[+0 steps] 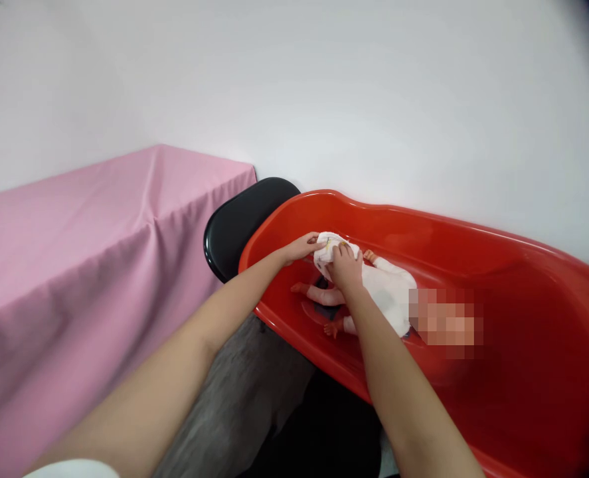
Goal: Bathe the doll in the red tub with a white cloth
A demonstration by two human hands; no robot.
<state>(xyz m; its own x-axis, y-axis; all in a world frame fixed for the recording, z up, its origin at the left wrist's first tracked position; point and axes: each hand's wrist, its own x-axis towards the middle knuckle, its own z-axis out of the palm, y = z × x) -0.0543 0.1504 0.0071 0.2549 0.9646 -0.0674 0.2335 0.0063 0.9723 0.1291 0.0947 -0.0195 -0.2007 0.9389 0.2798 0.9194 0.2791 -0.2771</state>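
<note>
A baby doll (386,295) in white clothing lies inside a red plastic tub (523,372), its legs toward the left end. A white diaper (330,249) sits at the doll's hips. My left hand (301,247) pinches the diaper's left edge, fingers closed on it. My right hand (344,265) presses and grips the diaper from above, fingers curled over it. Both my forearms reach in from the lower left and lower middle.
A black stool seat (239,222) shows under the tub's left end. A table under a pink cloth (75,245) fills the left side. A white wall runs behind. Grey floor (244,398) lies between table and tub.
</note>
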